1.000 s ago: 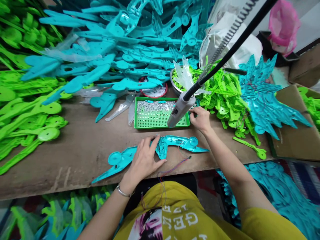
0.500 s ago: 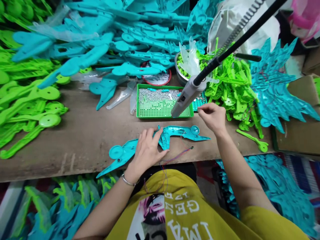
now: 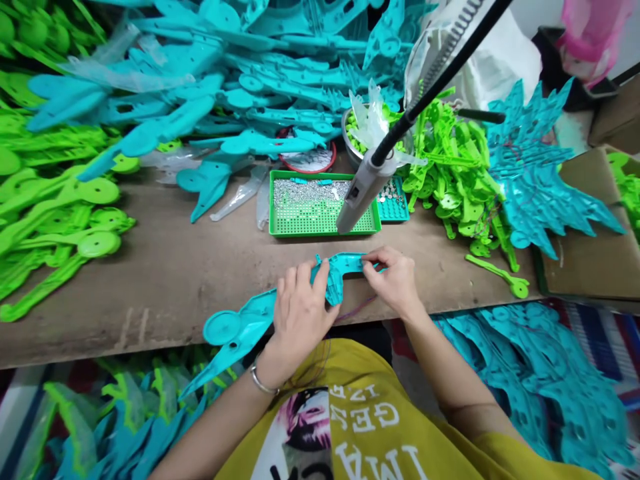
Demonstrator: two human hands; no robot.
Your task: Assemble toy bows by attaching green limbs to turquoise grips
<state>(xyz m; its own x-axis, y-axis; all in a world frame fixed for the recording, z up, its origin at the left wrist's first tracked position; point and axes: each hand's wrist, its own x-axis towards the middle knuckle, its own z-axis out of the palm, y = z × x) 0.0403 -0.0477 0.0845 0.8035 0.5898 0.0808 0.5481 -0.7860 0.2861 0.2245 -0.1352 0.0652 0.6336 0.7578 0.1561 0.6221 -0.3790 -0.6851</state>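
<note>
- Since the earlier frame, my right grip has come in from beside the small blue tray to the long blue part, whose left end has swung nearer.
- Left: its tip pokes past the worktop's near edge; I judge it could tip off if the hold at its middle eased. Room to move lies on its far left side.
- Middle: my left grip is spread over the part; whether it pinches or only presses, I can't tell. Just beyond, the green tray leaves a narrow strip, so a hasty push could jolt it.
- Right: my right grip is pinched closed at the part's right arm; anything between the fingertips is hidden, and could drop if they slipped. Thin wires nearby might snag. Room continues rightward to the loose green part.
</note>
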